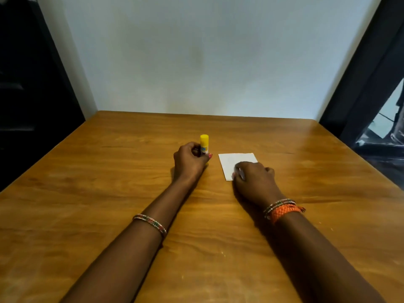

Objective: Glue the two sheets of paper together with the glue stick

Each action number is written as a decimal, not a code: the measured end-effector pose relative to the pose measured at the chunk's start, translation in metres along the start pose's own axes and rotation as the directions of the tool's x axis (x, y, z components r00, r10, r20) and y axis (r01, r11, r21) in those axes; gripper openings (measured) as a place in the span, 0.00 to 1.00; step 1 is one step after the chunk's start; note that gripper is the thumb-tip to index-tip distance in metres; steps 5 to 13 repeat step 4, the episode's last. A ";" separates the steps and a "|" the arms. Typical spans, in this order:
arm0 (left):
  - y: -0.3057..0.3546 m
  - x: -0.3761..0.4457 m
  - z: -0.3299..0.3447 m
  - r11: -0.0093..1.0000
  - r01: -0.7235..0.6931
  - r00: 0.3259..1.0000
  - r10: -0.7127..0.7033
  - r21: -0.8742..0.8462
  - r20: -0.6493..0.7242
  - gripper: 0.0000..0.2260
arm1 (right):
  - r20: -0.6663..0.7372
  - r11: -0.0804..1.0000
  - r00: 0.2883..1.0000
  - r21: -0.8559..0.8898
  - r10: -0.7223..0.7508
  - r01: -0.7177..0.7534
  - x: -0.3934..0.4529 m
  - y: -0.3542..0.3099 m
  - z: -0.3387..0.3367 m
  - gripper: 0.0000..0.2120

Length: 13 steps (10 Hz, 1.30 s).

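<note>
On the wooden table point(131, 193), slightly left of its middle, the glue stick point(204, 145) stands upright with its long axis vertical and its yellow cap pointing up. The cap is on. Below it the barrel is white with a small blue patch and some dark lettering, most of it hidden by fingers. The left hand point(190, 159) grips this barrel, fingers and thumb curled round its lower part, while the base seems to rest on the tabletop.

Just to the right, apart from the glue stick, lies the white paper point(234, 162), flat on the wood. It is a small rectangle whose far edge runs roughly parallel to the table's back edge; its long axis cannot be judged, since the near part is covered. Whether it is one sheet or two stacked cannot be told. The right hand point(254, 178) rests on the paper's near right portion, knuckles up and fingers bent down onto it; the fingertips are blurred, so whether they pinch the paper or merely press it cannot be told.

Each wrist wears beaded bangles point(150, 223), and the right also has an orange woven band point(284, 212).
</note>
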<state>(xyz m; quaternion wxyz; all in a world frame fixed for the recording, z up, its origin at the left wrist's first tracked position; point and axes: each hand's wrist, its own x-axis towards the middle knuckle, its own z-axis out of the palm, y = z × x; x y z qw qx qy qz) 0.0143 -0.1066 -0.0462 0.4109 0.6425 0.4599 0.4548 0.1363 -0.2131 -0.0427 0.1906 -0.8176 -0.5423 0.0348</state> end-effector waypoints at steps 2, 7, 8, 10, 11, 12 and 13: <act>-0.021 0.035 0.011 0.994 -0.095 0.994 0.098 0.053 -0.048 0.11 | 0.000 0.998 1.000 -0.050 -0.030 0.030 0.044 0.004 0.009 0.13; -0.024 0.037 0.014 0.986 -0.133 0.991 0.132 0.102 0.020 0.17 | -0.051 0.998 0.998 -0.044 -0.038 0.036 0.055 0.004 0.013 0.15; -0.024 0.037 0.014 0.986 -0.133 0.991 0.132 0.102 0.020 0.17 | -0.051 0.998 0.998 -0.044 -0.038 0.036 0.055 0.004 0.013 0.15; -0.024 0.037 0.014 0.986 -0.133 0.991 0.132 0.102 0.020 0.17 | -0.051 0.998 0.998 -0.044 -0.038 0.036 0.055 0.004 0.013 0.15; -0.024 0.037 0.014 0.986 -0.133 0.991 0.132 0.102 0.020 0.17 | -0.051 0.998 0.998 -0.044 -0.038 0.036 0.055 0.004 0.013 0.15; -0.024 0.037 0.014 0.986 -0.133 0.991 0.132 0.102 0.020 0.17 | -0.051 0.998 0.998 -0.044 -0.038 0.036 0.055 0.004 0.013 0.15; -0.024 0.037 0.014 0.986 -0.133 0.991 0.132 0.102 0.020 0.17 | -0.051 0.998 0.998 -0.044 -0.038 0.036 0.055 0.004 0.013 0.15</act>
